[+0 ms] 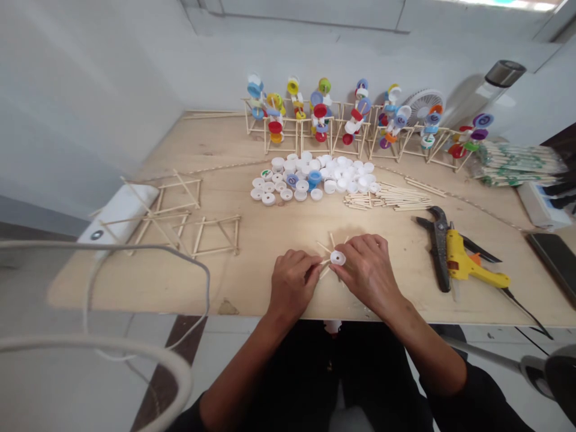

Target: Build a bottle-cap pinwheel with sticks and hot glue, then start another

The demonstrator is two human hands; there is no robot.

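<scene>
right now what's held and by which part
The right hand holds a white bottle cap by its rim; the left hand pinches thin wooden sticks beside it.

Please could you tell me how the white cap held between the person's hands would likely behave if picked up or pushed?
The white plastic bottle cap is probably very light for its size, as it looks thin-walled and hollow. Its round rim suggests it could roll if stood on edge. The thin wooden sticks around it might shift easily if pushed.

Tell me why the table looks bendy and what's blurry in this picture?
In the head view, the wide lens makes the plywood tabletop look curved, and the pale cable close to the camera looks blurry. Also in that view, glare brightens the top right corner, and soft shadows lie beneath the left hand and right hand.
</scene>
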